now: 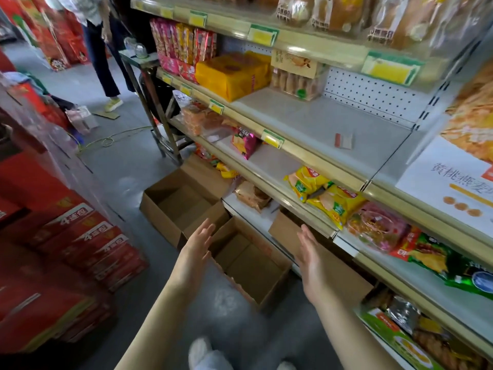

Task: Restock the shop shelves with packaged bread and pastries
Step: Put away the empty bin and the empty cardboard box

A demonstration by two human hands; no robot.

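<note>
Fingers straight and spread on my left hand and right hand, holding nothing, above open cardboard box on floor, packaged bread on top shelf, poster reads 黄桃燕麦, red cartons marked 4连包

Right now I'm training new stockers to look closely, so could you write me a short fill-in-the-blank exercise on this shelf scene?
1. The left hand and right hand have straight fingers and hold ____.
2. The open brown cardboard box on the floor below the hands is ____ inside.
3. The big plastic-wrapped block package beside the clear plastic pastry tub is ____ in colour.

Missing words: nothing; empty; yellow.
</note>
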